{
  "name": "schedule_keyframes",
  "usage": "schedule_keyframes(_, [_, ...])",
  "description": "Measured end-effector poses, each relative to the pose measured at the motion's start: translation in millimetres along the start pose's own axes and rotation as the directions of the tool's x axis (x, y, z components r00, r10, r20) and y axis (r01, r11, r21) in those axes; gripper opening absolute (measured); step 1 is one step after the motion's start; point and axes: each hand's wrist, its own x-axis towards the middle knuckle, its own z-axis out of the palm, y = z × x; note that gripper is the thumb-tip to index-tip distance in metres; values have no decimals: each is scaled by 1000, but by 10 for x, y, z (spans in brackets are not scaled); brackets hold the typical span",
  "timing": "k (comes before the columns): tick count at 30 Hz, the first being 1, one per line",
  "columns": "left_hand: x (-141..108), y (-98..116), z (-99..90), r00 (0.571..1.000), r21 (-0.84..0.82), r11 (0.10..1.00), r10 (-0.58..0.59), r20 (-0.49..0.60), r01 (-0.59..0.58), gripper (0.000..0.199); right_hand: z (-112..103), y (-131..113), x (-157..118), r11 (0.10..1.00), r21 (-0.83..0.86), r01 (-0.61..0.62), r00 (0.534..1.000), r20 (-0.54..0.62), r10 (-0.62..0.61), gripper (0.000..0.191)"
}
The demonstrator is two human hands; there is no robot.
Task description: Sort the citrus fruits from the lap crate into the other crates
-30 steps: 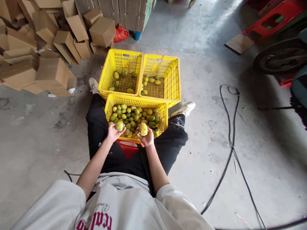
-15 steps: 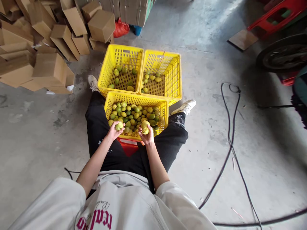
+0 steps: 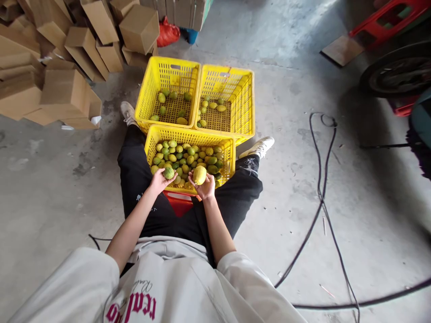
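My left hand (image 3: pixel 160 181) cups a green lemon (image 3: pixel 169 173), fingers curled under it. In my right hand (image 3: pixel 205 187) a larger yellow lemon (image 3: pixel 200 175) rests against the fingers and thumb. Both hands are over the near rim of a yellow plastic crate (image 3: pixel 232 154) between my legs. Many green and yellow lemons (image 3: pixel 190 159) fill its bottom. Beyond it stand two more yellow crates side by side: the back left crate (image 3: pixel 144 96) and the back right crate (image 3: pixel 247 101), each with several lemons scattered on its floor.
Open cardboard boxes (image 3: pixel 63 89) are heaped at the upper left. A red bag (image 3: pixel 168 32) lies behind the crates. A black cable (image 3: pixel 321 197) loops over the concrete floor at right, with a wheel (image 3: pixel 400 69) and a red plastic frame (image 3: pixel 387 24) beyond. Something red (image 3: pixel 178 204) shows below the near crate.
Both lemons have turned in my hands; the right one now shows a smooth yellow side and the left one a greener side. My fingers have loosened slightly. The view has shifted a little.
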Motion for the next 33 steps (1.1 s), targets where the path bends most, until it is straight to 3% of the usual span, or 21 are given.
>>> schedule_keyframes(6, [40,-22,-22,998,176,984,-30,-59,40,11,17,72,7,995,-97,-25,999,18,27,30])
schedule_keyframes(13, [53,-46,-28,997,191,981,-4,-80,19,9,2,137,47,988,-132,-76,997,-4,76,25])
schedule_keyframes(19, [59,-40,-32,994,107,994,37,-100,-26,3,39,107,13,993,-92,-75,996,34,78,32])
schedule_keyframes(24, [-5,7,-9,998,-28,998,47,-46,-48,23,57,86,8,994,-74,-75,995,56,80,32])
schedule_keyframes(28, [-3,11,-14,997,-73,995,62,-40,-65,23,32,93,33,995,-66,-69,998,3,70,28])
schedule_keyframes(33, [37,11,-19,999,-13,1000,-6,-34,6,14,-23,119,56,989,-93,-115,991,-76,108,20])
